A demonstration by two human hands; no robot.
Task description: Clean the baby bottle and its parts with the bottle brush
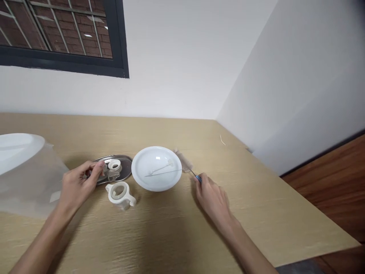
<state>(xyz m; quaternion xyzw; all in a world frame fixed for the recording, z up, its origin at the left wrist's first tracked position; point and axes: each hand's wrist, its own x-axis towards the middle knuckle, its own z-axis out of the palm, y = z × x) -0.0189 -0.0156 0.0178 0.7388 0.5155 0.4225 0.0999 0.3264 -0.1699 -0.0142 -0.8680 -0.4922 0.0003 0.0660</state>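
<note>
My right hand (212, 196) grips the blue end of a bottle brush (184, 160), its pale bristles lying just right of a white bowl (139, 179). Inside the bowl rest a thin straw-like stem with a round end (161, 168) and a long thin rod. Over the left part of an oval metal tray (127, 167), my left hand (81, 180) is closed in a pinch, with a small clear piece (105, 168) at its fingertips. On that tray sit a white ring (114, 164) and a crumpled-looking clear piece (113, 175). A white two-handled cup (119, 193) stands in front.
A large white container (21, 148) wrapped in translucent film stands at the left. Near the right wall lies a thin white strip (222, 140) on the wooden table (182, 236). The table's right edge runs diagonally past my right arm; a barred window is above.
</note>
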